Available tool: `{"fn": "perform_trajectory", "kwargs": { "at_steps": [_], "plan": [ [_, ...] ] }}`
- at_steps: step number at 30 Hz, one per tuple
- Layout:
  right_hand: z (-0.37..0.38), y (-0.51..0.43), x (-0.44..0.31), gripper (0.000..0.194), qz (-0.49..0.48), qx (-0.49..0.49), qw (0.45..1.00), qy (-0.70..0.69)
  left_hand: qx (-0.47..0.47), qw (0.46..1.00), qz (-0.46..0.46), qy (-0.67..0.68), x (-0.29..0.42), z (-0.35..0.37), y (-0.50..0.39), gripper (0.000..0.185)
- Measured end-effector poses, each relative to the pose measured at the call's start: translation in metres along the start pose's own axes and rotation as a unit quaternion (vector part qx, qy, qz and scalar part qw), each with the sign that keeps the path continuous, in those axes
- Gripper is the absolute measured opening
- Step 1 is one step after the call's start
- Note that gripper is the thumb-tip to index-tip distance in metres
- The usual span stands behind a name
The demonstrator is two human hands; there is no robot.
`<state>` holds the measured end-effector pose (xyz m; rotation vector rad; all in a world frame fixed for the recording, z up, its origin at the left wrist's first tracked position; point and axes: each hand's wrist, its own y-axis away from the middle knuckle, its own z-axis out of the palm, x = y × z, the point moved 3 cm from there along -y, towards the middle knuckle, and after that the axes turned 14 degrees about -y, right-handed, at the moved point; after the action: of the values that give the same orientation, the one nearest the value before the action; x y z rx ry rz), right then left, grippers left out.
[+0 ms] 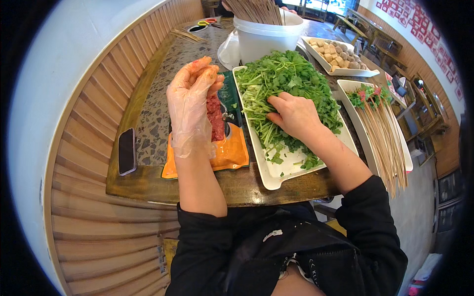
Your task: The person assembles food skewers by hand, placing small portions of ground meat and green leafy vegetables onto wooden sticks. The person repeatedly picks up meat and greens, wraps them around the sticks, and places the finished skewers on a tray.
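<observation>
My left hand (192, 90), in a clear plastic glove with reddish smears on the fingertips, is raised above an opened orange and green bag (229, 150) of raw red meat (216, 120). Its fingers are curled together; whether something small is between them cannot be told. My bare right hand (294, 113) rests in a heap of cilantro (296, 77) on a white tray (273, 181), thumb and fingers at the stems. Right of it, another white tray (405, 148) bears wooden skewers (381, 137) with green leaves and red meat at their far ends.
Behind the cilantro stands a white bucket (266, 39) of bamboo sticks (255, 11). A tray (333, 70) of tofu cubes and balls is at the back right. A phone (127, 151) lies at the left edge; scissors (207, 22) and loose sticks (189, 35) lie farther back. Another person sits beyond the bucket.
</observation>
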<state>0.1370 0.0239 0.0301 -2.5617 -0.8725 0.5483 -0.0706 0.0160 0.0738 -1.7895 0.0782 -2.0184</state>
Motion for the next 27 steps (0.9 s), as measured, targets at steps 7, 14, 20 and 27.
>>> {"fn": "perform_trajectory", "kwargs": {
  "at_steps": [7, 14, 20, 27],
  "plan": [
    [-0.008, 0.001, 0.001, 0.030, 0.040, 0.002, 0.999, -0.033, -0.022, 0.930, -0.004, -0.367, -0.001, -0.056, 0.000, 0.017],
    [-0.005, -0.003, 0.003, 0.029, 0.028, -0.009, 0.997, -0.065, -0.080, 0.819, -0.043, -0.567, -0.028, -0.072, -0.007, 0.013],
    [-0.002, -0.005, 0.003, 0.026, 0.039, -0.017, 0.997, -0.065, -0.177, 0.754, -0.137, -0.618, -0.046, -0.076, -0.008, 0.023],
    [-0.004, -0.005, 0.004, 0.025, 0.064, -0.066, 0.996, -0.013, -0.203, 0.686, -0.156, -0.681, -0.042, -0.060, -0.002, 0.030]
  ]
}}
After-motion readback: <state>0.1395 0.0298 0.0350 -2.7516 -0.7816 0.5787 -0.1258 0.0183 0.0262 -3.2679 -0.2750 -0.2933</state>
